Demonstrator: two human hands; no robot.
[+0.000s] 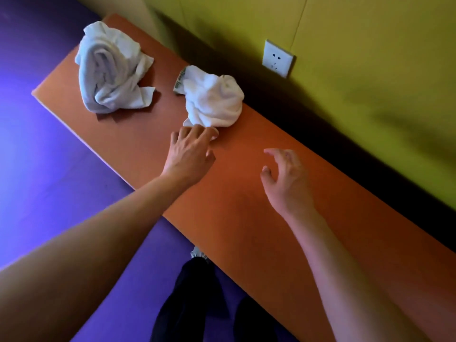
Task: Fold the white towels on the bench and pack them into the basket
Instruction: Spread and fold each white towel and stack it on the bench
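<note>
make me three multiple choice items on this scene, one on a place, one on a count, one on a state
1. Where is the white wall socket?
A. on the yellow-green wall behind the orange bench
B. on the purple floor
C. on the bench top

2. How many crumpled white towels lie on the orange bench?
A. one
B. two
C. four

3. What is the left hand doing?
A. resting on the floor
B. holding a basket
C. touching the nearer towel's edge

Answers: 1 A, the socket sits on the wall. 2 B, a farther towel and a nearer towel. 3 C, its fingertips meet the towel's corner, while the right hand hovers empty.
</note>
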